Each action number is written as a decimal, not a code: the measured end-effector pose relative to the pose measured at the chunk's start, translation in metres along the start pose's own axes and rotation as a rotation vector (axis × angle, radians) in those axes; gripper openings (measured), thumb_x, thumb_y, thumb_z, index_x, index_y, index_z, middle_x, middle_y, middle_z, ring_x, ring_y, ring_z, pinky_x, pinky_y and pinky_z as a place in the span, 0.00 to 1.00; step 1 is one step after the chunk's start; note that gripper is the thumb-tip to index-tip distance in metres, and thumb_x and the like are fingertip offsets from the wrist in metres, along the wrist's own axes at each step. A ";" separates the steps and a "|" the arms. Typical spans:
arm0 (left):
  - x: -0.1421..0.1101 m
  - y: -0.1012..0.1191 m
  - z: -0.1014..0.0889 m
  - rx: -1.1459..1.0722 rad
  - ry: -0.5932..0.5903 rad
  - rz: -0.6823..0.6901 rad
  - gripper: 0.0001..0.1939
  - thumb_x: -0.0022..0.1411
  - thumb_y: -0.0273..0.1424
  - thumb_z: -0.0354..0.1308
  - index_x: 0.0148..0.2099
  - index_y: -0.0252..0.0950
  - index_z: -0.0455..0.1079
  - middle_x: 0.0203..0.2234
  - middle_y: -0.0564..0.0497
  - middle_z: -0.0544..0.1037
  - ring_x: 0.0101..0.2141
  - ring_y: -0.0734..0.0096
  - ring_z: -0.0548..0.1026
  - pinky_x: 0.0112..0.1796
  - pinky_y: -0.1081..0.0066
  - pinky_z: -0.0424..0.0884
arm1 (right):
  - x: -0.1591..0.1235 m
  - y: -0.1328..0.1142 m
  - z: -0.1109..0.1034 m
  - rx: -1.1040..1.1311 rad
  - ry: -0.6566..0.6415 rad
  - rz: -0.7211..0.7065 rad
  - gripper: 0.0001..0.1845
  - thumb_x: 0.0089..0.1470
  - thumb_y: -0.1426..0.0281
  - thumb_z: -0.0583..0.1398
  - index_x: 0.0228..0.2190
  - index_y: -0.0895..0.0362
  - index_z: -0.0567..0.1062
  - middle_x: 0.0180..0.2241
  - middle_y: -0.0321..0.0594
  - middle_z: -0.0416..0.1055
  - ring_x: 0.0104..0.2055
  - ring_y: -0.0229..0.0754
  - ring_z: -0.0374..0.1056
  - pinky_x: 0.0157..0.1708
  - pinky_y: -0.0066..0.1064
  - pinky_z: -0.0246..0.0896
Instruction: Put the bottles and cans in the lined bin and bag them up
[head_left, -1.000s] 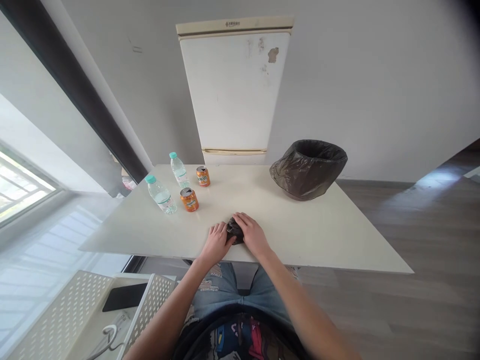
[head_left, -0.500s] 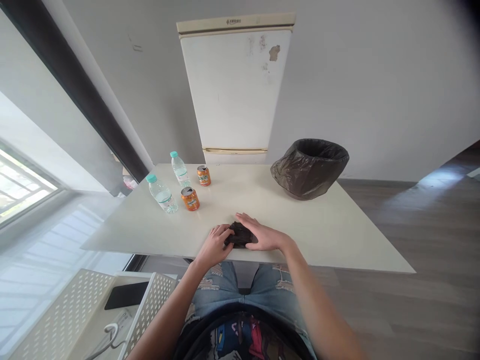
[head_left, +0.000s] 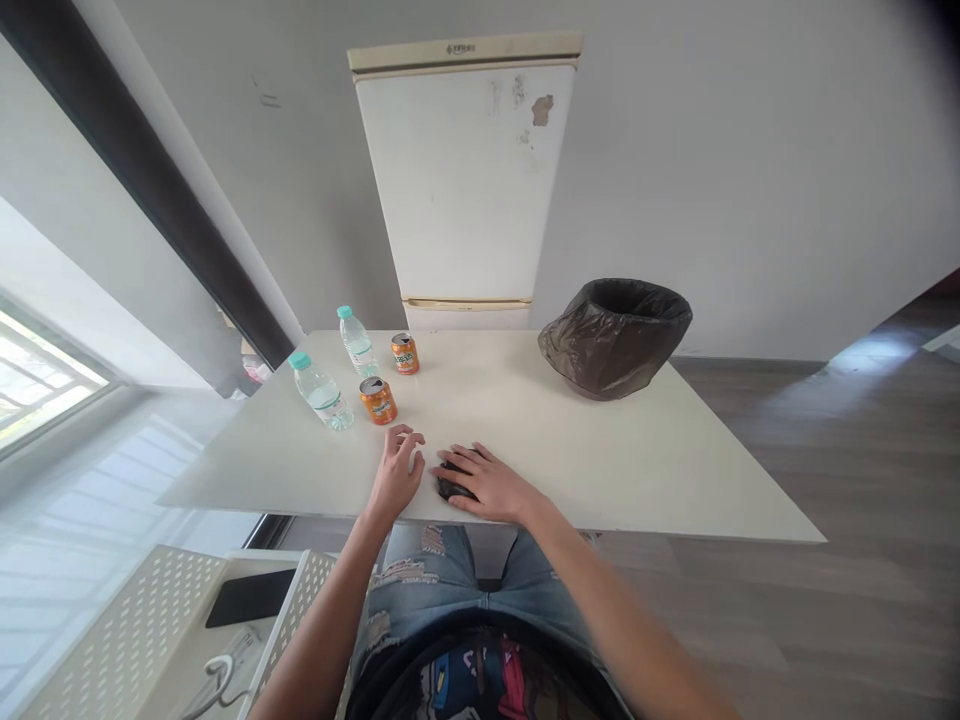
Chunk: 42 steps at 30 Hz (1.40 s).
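Note:
A small crumpled bundle of black plastic, apparently a bag (head_left: 453,486), lies near the table's front edge. My right hand (head_left: 491,483) rests over it from the right, fingers spread and mostly flat, hiding part of it. Just left of the bundle, my left hand (head_left: 397,470) is raised slightly with curled, separated fingers and nothing in it. Beyond the left hand stand two orange drink cans, the nearer can (head_left: 378,400) and the farther can (head_left: 405,354). Left of them are a near clear bottle (head_left: 321,392) and a far clear bottle (head_left: 357,342), both with teal caps.
A bin lined with a dark plastic bag (head_left: 619,345) stands at the table's back right. The white table (head_left: 487,385) ends close to my lap. A fridge (head_left: 465,180) stands behind it. At lower left, a white perforated cart (head_left: 135,630) holds a black flat object (head_left: 251,597) and a cable.
My left hand has let go of the black bundle and moved left, toward the cans. My right hand has shifted left and now covers the bundle, which has moved slightly left.

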<state>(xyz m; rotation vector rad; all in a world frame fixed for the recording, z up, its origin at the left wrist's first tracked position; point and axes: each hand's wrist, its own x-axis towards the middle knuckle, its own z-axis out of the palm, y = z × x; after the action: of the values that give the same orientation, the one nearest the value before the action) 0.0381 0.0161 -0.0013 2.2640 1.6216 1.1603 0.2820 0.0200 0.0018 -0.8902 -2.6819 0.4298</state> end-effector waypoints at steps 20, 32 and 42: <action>-0.001 -0.013 0.016 0.234 -0.146 -0.069 0.12 0.64 0.21 0.51 0.46 0.40 0.70 0.44 0.45 0.71 0.46 0.56 0.72 0.49 0.57 0.71 | 0.002 -0.008 0.003 -0.018 -0.005 -0.140 0.32 0.73 0.59 0.52 0.73 0.39 0.52 0.75 0.35 0.51 0.78 0.50 0.40 0.74 0.59 0.36; 0.000 -0.011 0.015 0.247 -0.170 -0.090 0.13 0.64 0.20 0.51 0.45 0.40 0.70 0.44 0.45 0.72 0.46 0.56 0.71 0.49 0.57 0.69 | 0.004 -0.006 0.008 -0.033 -0.001 -0.125 0.27 0.73 0.58 0.52 0.70 0.40 0.62 0.73 0.36 0.56 0.76 0.51 0.48 0.73 0.58 0.41; 0.000 -0.015 0.017 0.244 -0.156 -0.062 0.13 0.64 0.20 0.51 0.45 0.40 0.69 0.43 0.46 0.72 0.45 0.57 0.71 0.49 0.58 0.68 | -0.004 0.000 0.011 -0.086 0.118 0.074 0.25 0.73 0.61 0.52 0.67 0.46 0.68 0.72 0.42 0.58 0.75 0.51 0.51 0.72 0.57 0.44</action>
<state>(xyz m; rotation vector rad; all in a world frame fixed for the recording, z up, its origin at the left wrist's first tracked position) 0.0376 0.0279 -0.0201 2.3569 1.8422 0.7869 0.2815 0.0153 -0.0091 -1.0095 -2.5830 0.2711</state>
